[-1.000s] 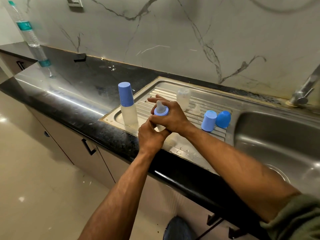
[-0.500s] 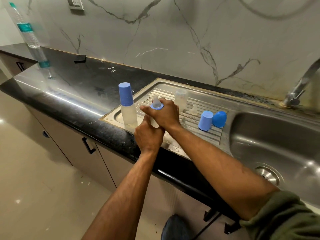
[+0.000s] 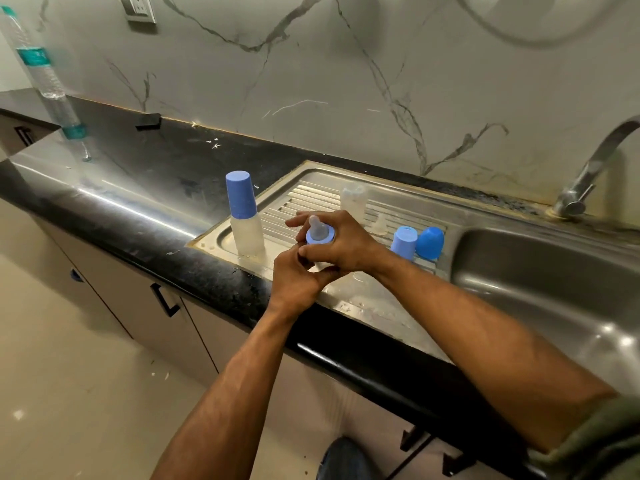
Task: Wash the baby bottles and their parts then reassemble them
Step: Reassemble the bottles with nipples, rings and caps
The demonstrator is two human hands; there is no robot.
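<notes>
Over the ribbed drainboard (image 3: 408, 209), I have the bottle (image 3: 320, 265) wrapped in my left hand (image 3: 298, 278), fingers curled round its body, while my right hand (image 3: 341, 245) grips the blue collar (image 3: 320, 236) with the teat (image 3: 316, 227) poking up between my fingers. To seat it well I judge I should hold the body dead steady, keep the collar level so the thread does not cross, and turn only until snug (wet plastic slips easily). The loose blue caps (image 3: 417, 242) stand just beside my right wrist; one capped bottle (image 3: 244, 216) stands finished to the left.

Steel drainboard (image 3: 398, 299), capped bottle (image 3: 245, 216), two blue caps (image 3: 417, 241)
</notes>
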